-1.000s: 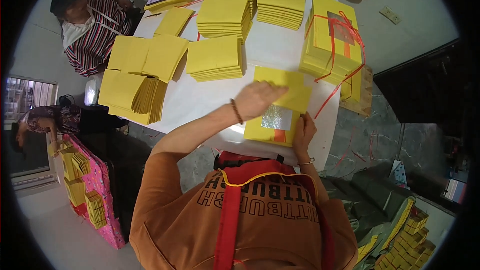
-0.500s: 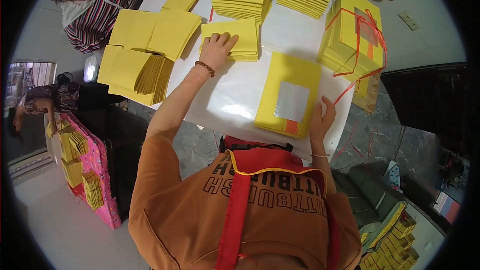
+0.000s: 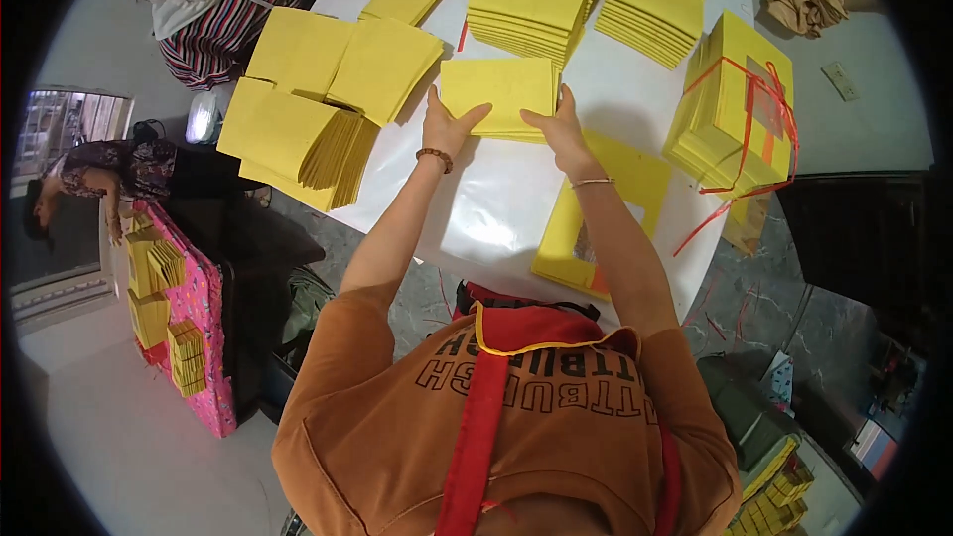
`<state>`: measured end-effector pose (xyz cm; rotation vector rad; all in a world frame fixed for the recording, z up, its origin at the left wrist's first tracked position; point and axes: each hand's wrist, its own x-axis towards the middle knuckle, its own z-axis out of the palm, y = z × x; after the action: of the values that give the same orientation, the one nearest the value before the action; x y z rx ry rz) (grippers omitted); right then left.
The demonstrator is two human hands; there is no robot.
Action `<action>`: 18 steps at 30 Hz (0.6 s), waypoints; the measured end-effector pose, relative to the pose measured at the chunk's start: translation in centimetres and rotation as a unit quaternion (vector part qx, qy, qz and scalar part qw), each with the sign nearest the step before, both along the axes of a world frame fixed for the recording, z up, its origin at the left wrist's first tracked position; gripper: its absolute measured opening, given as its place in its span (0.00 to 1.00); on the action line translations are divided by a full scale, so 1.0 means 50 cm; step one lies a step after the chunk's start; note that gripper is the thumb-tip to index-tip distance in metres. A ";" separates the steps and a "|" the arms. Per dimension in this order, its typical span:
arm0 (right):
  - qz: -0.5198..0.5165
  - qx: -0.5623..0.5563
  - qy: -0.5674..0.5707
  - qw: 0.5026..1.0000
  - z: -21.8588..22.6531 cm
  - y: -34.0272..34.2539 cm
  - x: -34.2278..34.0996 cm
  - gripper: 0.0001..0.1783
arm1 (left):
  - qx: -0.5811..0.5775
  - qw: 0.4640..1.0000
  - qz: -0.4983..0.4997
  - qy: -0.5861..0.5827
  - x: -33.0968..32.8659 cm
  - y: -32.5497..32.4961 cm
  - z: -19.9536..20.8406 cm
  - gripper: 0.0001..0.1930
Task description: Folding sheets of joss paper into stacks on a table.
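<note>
Lying nearest on the white desk (image 3: 476,208), a flat yellow pile (image 3: 561,233) with a silvery panel (image 3: 583,246) is partly covered by the right forearm (image 3: 617,248), which is best kept raised so that the pile is not pushed askew. Just beyond, the small yellow stack (image 3: 499,89) is grasped at both ends: its left end is held by the left hand (image 3: 452,129) and its right end by the right hand (image 3: 558,139), with both thumbs laid over the near edge; how far the fingers are tucked beneath cannot be told. The layers look a little uneven, so an even inward press is probably called for, with the edges squared before any lift and the stack kept level lest the lower layers be shed. Farther off, room should be left before the tied bundle (image 3: 723,104) and the taller stack (image 3: 531,0), so that neither is knocked. Compared with half a second ago, the right hand is no longer placed beside the flat pile but is set on the small stack, and the left hand is shifted from its top to its left end.
</note>
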<state>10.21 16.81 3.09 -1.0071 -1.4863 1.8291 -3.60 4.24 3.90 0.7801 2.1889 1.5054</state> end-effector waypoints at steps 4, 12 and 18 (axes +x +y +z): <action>0.032 -0.094 0.019 0.995 0.027 0.010 0.016 0.45 | -0.026 0.980 -0.011 -0.196 -0.043 0.009 0.022 0.48; 0.097 -0.105 0.051 0.988 0.047 0.007 0.031 0.50 | 0.069 0.901 -0.141 -0.404 -0.062 -0.022 0.022 0.27; 0.116 0.001 0.074 0.990 0.035 0.015 0.054 0.45 | 0.123 0.934 -0.102 -0.320 0.009 -0.035 0.061 0.32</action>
<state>12.92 17.55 4.84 -0.7025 -1.5665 2.0156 -3.17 2.51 6.92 0.4700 1.4197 1.6489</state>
